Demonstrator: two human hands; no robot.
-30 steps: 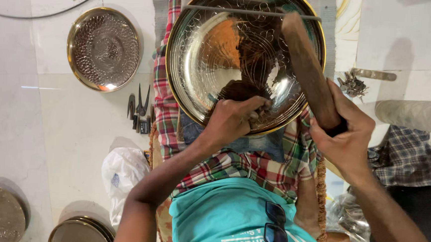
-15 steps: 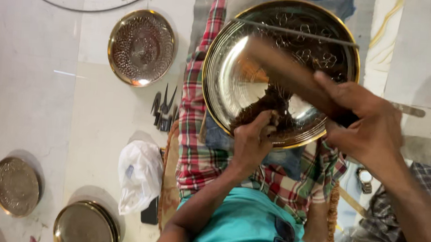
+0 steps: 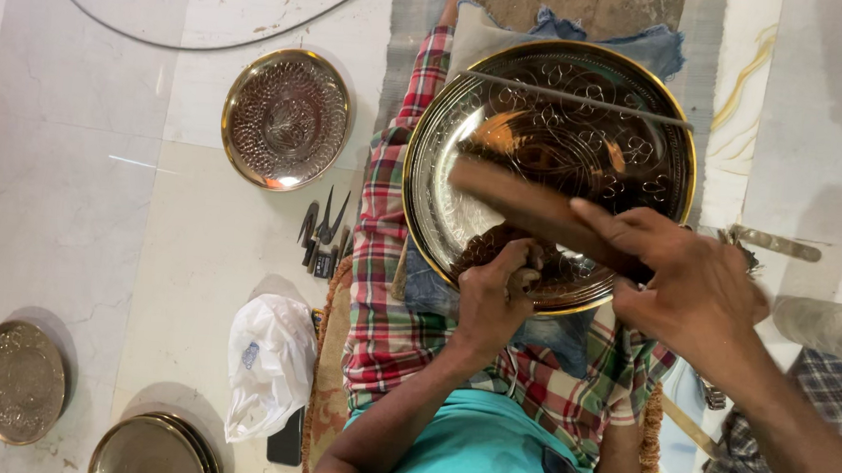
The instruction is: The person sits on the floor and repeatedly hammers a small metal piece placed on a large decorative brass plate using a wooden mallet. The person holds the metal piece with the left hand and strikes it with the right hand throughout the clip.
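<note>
Resting on the person's checked lap at upper centre of the frame, the engraved brass plate [image 3: 552, 167] lay under both hands: the left hand [image 3: 491, 299] clenched a small tool at its lower rim, the right hand [image 3: 691, 282] grasped a wooden mallet [image 3: 530, 206] across it.

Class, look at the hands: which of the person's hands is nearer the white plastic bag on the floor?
Left. The left hand is at the big metal plate's near rim, closer to the bag; the right hand is farther away.
</note>
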